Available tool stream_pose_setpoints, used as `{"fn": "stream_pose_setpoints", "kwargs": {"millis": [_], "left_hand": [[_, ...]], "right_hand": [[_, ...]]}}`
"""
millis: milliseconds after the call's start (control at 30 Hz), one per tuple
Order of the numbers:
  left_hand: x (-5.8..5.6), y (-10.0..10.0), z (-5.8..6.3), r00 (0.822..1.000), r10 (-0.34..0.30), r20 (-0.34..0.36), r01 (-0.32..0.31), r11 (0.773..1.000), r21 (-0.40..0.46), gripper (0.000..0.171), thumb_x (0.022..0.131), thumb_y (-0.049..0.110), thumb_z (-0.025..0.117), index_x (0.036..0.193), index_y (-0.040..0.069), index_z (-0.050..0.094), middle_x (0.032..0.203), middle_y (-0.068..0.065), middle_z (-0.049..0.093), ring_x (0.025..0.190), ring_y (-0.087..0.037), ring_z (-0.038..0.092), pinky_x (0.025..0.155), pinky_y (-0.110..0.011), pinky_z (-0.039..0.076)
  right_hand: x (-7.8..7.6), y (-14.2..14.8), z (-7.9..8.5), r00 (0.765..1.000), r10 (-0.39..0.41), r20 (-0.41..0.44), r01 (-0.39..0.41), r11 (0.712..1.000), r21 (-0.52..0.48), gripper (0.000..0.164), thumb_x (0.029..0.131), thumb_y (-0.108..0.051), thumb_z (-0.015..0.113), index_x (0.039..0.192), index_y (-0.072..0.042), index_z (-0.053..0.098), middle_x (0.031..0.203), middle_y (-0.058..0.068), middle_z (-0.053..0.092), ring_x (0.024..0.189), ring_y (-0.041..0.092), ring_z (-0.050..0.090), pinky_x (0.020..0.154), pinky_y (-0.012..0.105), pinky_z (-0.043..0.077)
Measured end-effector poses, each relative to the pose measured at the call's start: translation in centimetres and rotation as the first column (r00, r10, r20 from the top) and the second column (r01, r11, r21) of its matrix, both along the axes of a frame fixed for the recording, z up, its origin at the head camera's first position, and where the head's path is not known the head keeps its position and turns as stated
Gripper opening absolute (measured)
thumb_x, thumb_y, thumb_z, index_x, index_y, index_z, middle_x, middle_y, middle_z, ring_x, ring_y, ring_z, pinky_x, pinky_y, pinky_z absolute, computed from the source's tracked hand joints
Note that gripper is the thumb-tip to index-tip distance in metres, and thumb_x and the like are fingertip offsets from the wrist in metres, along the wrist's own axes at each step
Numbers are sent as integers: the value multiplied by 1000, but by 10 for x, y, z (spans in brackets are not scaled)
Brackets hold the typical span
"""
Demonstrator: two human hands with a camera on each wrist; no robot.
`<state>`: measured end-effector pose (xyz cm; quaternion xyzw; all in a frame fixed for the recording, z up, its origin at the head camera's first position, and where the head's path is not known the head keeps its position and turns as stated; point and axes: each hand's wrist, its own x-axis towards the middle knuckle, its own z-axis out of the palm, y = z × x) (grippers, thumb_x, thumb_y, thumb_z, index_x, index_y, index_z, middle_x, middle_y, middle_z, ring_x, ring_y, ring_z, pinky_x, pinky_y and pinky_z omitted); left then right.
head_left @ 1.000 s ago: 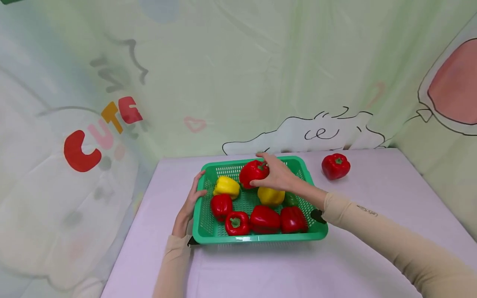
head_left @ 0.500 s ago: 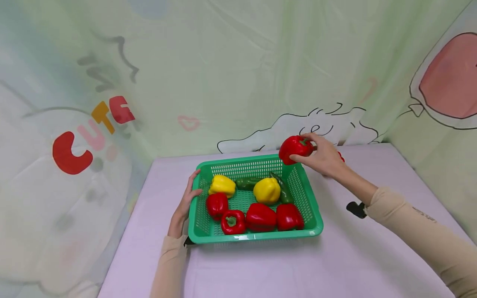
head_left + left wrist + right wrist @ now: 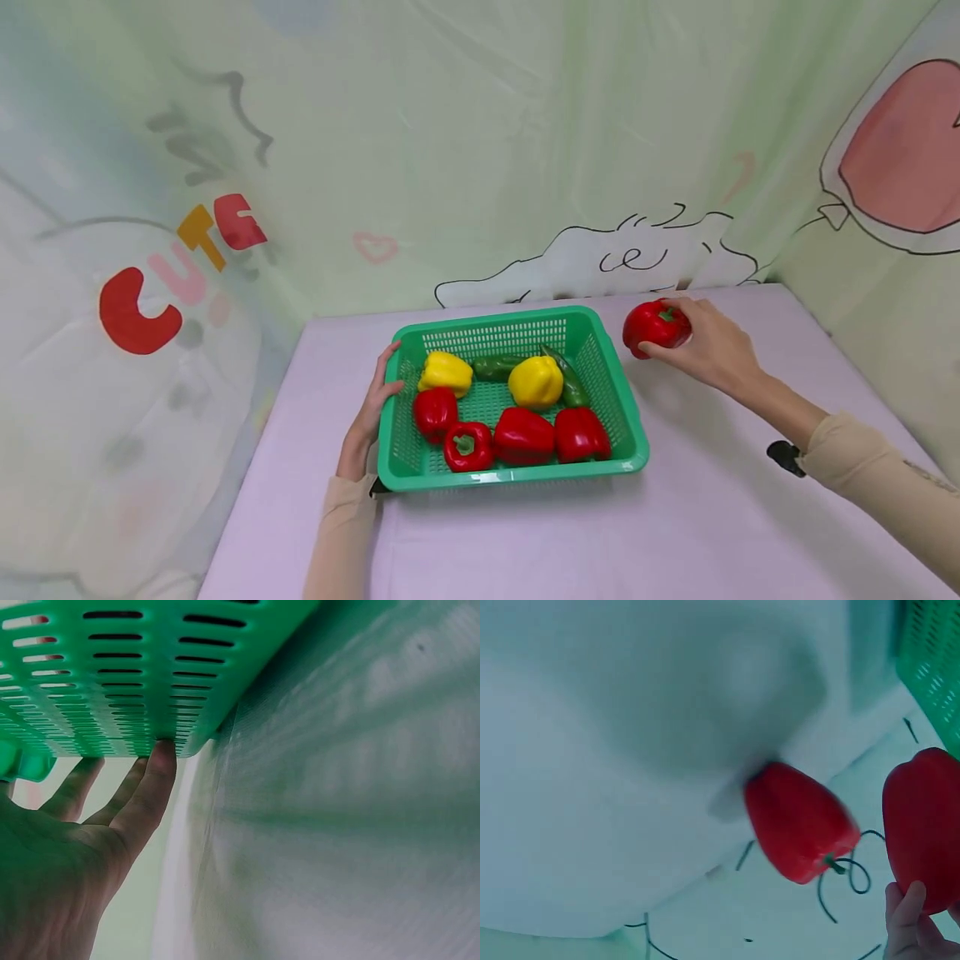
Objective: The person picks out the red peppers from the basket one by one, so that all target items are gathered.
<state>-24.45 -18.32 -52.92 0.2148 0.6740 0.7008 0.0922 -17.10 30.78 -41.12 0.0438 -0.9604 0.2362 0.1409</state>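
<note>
My right hand grips a red bell pepper between thumb and fingers, to the right of the green basket. In the right wrist view, that held pepper is at the right edge, and a second red bell pepper lies apart from it. The held one and the hand mostly hide that second pepper in the head view. With straight fingers, my left hand touches the basket's left side; its thumb rests at the rim. The left wrist view has fingertips against the slotted wall.
The basket holds several red bell peppers, two yellow ones and green elongated vegetables. A lilac cloth covers the table. Behind it hangs a printed curtain.
My right hand has lifted the red bell pepper out of the basket and carried it right, over the table beside it. The left hand has stayed at the basket's side.
</note>
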Motion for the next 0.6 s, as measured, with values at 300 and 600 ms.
{"fn": "stream_pose_setpoints", "kwargs": {"millis": [300, 600], "left_hand": [[-1, 0, 1, 1000, 5, 10, -5, 1000, -1, 69, 95, 9, 39, 157, 19, 11, 160, -16, 15, 137, -40, 28, 98, -33, 42], [0, -1, 1, 1000, -6, 8, 6, 1000, 7, 69, 96, 8, 38, 158, 17, 9, 160, -17, 14, 137, -41, 26, 100, -34, 41]], "right_hand": [[13, 21, -32, 998, -38, 48, 33, 994, 104, 78, 73, -35, 84, 129, 7, 50, 114, 33, 53, 99, 48, 54, 66, 60, 53], [13, 27, -47, 990, -75, 119, 56, 987, 152, 81, 71, -35, 86, 127, 10, 47, 110, 36, 52, 94, 49, 55, 61, 57, 54]]}}
